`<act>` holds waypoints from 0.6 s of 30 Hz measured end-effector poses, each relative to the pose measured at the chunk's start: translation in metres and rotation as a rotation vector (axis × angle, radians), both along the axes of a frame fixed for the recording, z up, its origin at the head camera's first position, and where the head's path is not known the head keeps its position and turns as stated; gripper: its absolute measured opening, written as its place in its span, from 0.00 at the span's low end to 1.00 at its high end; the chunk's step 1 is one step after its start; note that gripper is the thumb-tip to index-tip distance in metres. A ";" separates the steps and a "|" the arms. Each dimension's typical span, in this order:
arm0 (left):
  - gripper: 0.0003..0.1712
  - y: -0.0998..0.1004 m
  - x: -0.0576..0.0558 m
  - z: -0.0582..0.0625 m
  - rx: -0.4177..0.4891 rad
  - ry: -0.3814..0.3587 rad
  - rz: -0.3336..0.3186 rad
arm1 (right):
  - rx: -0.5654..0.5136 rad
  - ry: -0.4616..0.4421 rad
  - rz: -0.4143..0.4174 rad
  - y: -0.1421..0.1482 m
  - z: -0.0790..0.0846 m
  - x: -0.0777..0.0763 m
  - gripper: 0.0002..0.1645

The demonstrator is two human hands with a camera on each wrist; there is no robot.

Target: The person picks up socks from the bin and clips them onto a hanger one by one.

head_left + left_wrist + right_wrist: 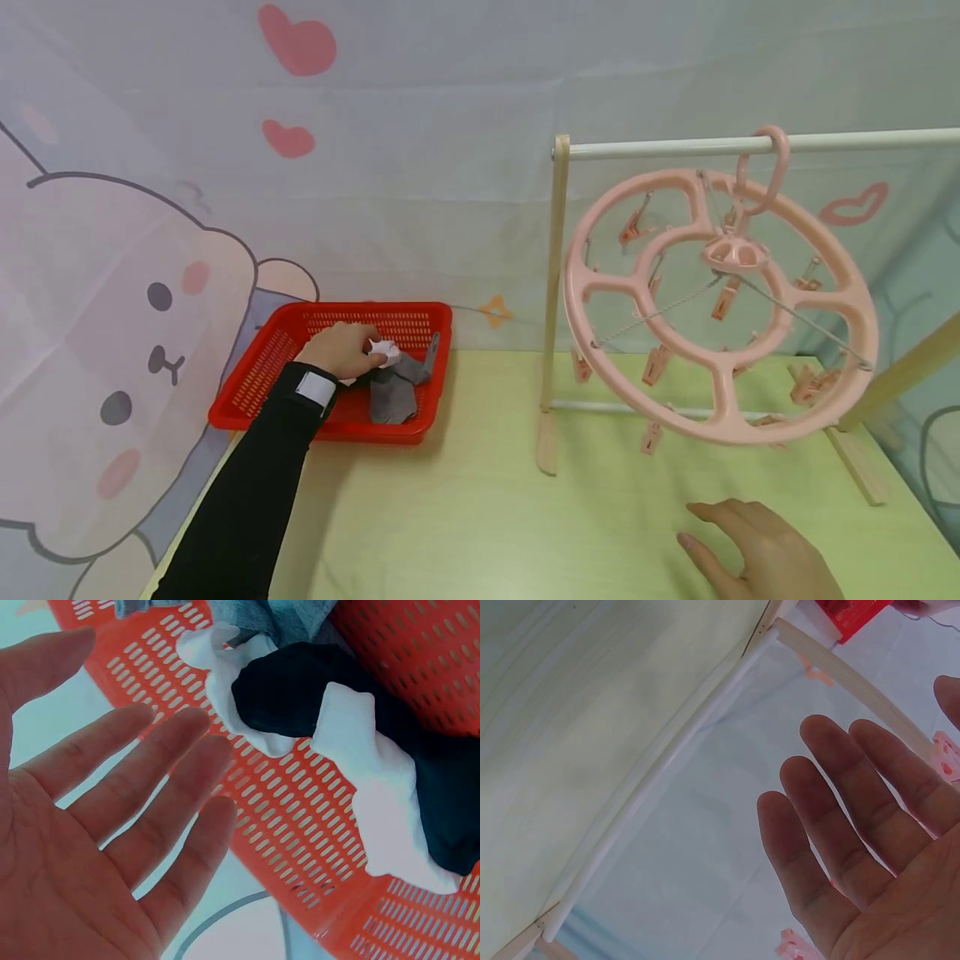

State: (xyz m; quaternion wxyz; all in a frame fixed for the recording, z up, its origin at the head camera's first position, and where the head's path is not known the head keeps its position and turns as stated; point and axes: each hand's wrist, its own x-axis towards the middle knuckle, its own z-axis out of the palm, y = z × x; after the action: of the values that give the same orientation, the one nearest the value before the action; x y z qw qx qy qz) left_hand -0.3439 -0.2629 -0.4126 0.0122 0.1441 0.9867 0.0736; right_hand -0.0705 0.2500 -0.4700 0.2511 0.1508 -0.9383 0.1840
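Observation:
My left hand (341,350) is over the red basket (437,408), fingers toward a white sock (387,353). In the left wrist view the left palm (82,847) shows with fingers spread and nothing held. Beside those fingers lie a crumpled white sock (382,802), a black sock (292,690) and grey cloth (281,619). More of the grey cloth (393,396) shows in the head view at the basket's right side. My right hand (765,550) is held over the table at the lower right, fingers loosely extended and holding nothing, as the right wrist view also shows.
A round pink clip hanger (723,358) with several dangling pegs hooks over the white bar (667,149) of a wooden stand (558,275) at the right. The pale yellow table (450,517) lies below. A printed cloth backdrop (450,167) stands behind.

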 end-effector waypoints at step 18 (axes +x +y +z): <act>0.31 -0.012 -0.021 -0.027 0.116 -0.225 0.094 | 0.004 -0.025 0.011 0.001 0.007 0.009 0.19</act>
State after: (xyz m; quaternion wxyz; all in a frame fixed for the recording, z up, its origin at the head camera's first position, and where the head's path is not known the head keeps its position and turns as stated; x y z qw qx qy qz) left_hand -0.3645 -0.2753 -0.4400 0.1108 0.0891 0.9789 0.1467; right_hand -0.0617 0.2512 -0.4627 0.2379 0.1540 -0.9409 0.1854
